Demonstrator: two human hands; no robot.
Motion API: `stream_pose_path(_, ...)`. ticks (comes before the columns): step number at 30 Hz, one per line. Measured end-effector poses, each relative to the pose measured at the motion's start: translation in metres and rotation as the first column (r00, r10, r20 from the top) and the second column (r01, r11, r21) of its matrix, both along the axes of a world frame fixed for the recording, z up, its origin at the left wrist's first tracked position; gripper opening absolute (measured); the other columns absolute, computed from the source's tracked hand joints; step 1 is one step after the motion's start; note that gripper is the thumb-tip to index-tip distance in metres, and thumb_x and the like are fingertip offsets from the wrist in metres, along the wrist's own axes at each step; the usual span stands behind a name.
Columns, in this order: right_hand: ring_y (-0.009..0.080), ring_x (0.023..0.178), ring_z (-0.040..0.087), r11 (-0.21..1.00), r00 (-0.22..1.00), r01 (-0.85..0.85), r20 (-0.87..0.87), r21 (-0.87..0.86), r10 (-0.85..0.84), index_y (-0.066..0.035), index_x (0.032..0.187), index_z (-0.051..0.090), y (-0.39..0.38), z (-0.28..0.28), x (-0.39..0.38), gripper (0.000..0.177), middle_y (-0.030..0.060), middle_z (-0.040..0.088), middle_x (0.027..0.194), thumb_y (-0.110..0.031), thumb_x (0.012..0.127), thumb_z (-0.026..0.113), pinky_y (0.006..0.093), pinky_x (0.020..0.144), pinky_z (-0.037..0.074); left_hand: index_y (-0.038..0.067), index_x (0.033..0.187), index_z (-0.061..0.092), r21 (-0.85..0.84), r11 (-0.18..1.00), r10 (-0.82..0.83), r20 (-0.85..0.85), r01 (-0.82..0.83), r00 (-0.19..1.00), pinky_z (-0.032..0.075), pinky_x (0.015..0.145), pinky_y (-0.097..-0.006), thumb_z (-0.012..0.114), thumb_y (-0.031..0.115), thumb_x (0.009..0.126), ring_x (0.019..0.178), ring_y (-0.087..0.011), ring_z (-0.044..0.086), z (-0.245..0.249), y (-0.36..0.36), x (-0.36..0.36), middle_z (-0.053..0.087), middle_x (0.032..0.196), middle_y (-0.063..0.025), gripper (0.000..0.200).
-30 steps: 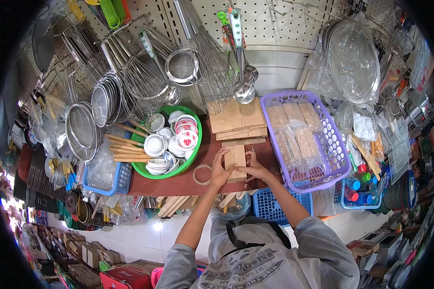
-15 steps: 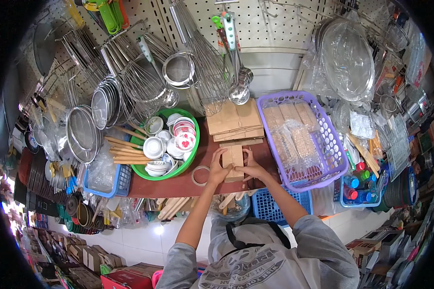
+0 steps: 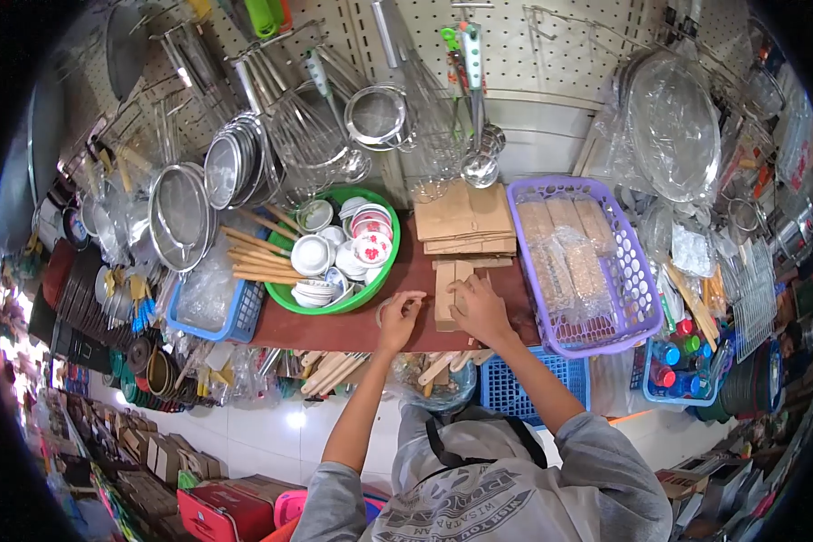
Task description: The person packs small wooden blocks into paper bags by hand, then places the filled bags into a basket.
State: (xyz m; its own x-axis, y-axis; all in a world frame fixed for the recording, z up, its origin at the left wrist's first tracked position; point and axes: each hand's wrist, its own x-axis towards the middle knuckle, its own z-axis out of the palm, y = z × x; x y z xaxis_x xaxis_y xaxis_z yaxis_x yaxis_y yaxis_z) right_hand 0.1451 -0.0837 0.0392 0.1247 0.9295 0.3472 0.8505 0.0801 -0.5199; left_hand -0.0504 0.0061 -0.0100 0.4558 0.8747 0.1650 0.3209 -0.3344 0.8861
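Observation:
A small brown cardboard box lies on the dark red tabletop in front of me. My right hand is on the box's right side, its fingers bent over the top and gripping it. To the left of the box, my left hand has curled fingers around a roll of tape, whose ring is mostly covered by the hand. Behind the box sits a stack of flat brown paper or cardboard pieces.
On the left stands a green basin of small bowls and wooden-handled tools. A purple basket with wrapped brown packs stands on the right. Whisks and strainers hang above. Below the table edge is a blue crate.
My left hand has left the box and moved left onto the tape roll. My right hand has shifted onto the top and right side of the box. The view has swung slightly left.

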Motion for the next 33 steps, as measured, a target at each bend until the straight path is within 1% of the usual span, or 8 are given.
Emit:
stream_pose_path(2,0.0279,0.095,0.059,0.992,0.995,-0.083,0.066,0.100,0.077,-0.016,0.103,0.064,0.000,0.009,-0.013,0.027,0.0070,0.056,0.098,-0.017,0.078,0.073,0.0423,0.072,0.054,0.005,0.106,0.069,0.066,0.997,0.039,-0.029,-0.037,0.999,0.048,0.080,-0.0282,0.062,0.009,0.094,0.092,-0.0161,0.063,-0.008,-0.002,-0.019,0.068,0.102,-0.0059,0.015)
stream_pose_path(3,0.0269,0.092,0.060,0.981,0.989,-0.126,0.100,0.147,0.112,-0.015,0.101,0.066,0.002,0.011,-0.019,0.023,0.0065,0.057,0.096,-0.016,0.079,0.072,0.0416,0.069,0.054,0.006,0.100,0.071,0.127,0.990,0.053,0.126,-0.069,0.991,0.050,0.076,-0.0311,0.063,0.004,0.089,0.085,-0.0232,0.062,-0.008,-0.008,-0.023,0.064,0.093,-0.0091,0.014)
stream_pose_path(6,0.0254,0.084,0.061,0.962,0.974,-0.228,0.024,0.148,0.227,-0.013,0.092,0.067,0.007,0.006,-0.043,0.011,0.0063,0.055,0.089,-0.015,0.081,0.067,0.0410,0.066,0.053,0.006,0.105,0.069,0.043,0.991,0.134,-0.093,-0.130,0.987,0.049,0.082,-0.0339,0.062,0.001,0.086,0.094,-0.0272,0.062,-0.018,-0.020,-0.053,0.063,0.100,-0.0116,0.021)
stream_pose_path(10,0.0287,0.086,0.068,0.941,0.941,-0.336,-0.047,-0.033,0.334,-0.011,0.102,0.068,0.012,-0.014,-0.070,0.018,0.0073,0.062,0.097,-0.016,0.085,0.067,0.0424,0.070,0.056,0.011,0.119,0.063,0.141,0.967,0.226,-0.110,-0.210,0.968,0.043,0.094,-0.0413,0.063,0.000,0.082,0.110,-0.0337,0.053,-0.050,-0.030,-0.076,0.055,0.119,-0.0149,0.039)
stream_pose_path(14,0.0418,0.089,0.066,0.922,0.949,-0.316,-0.077,-0.225,0.306,-0.014,0.130,0.051,0.021,-0.055,-0.090,0.045,0.0183,0.052,0.125,-0.019,0.088,0.064,0.0486,0.076,0.056,0.015,0.128,0.059,0.153,0.971,0.206,-0.165,-0.182,0.964,0.037,0.101,-0.0461,0.066,0.002,0.080,0.118,-0.0370,0.045,-0.058,-0.037,-0.081,0.049,0.127,-0.0155,0.051)
stream_pose_path(21,0.0419,0.085,0.066,0.915,0.956,-0.290,-0.048,-0.280,0.288,-0.014,0.120,0.051,0.025,-0.078,-0.096,0.037,0.0164,0.051,0.117,-0.026,0.089,0.066,0.0517,0.070,0.055,0.016,0.122,0.061,0.230,0.969,0.164,-0.328,-0.090,0.930,0.034,0.099,-0.0427,0.073,0.013,0.080,0.118,-0.0324,0.044,-0.069,-0.037,-0.087,0.048,0.126,-0.0141,0.044)
stream_pose_path(30,0.0402,0.085,0.065,0.887,0.906,-0.422,-0.126,-0.185,0.405,-0.010,0.106,0.056,0.021,-0.073,-0.085,0.028,0.0145,0.057,0.114,-0.035,0.094,0.059,0.0508,0.071,0.052,0.010,0.113,0.064,0.121,0.988,0.101,-0.052,-0.095,0.993,0.045,0.097,-0.0382,0.077,0.018,0.085,0.118,-0.0262,0.048,-0.061,-0.037,-0.098,0.050,0.120,-0.0104,0.032)
stream_pose_path(33,0.0413,0.086,0.065,0.864,0.874,-0.474,-0.210,-0.173,0.438,-0.006,0.105,0.059,0.018,-0.069,-0.086,0.032,0.0181,0.064,0.104,-0.037,0.098,0.054,0.0498,0.072,0.050,0.009,0.117,0.064,-0.345,0.930,0.000,0.350,0.129,0.937,0.044,0.099,-0.0364,0.072,0.019,0.090,0.121,-0.0216,0.049,-0.050,-0.037,-0.102,0.047,0.122,-0.0091,0.029)
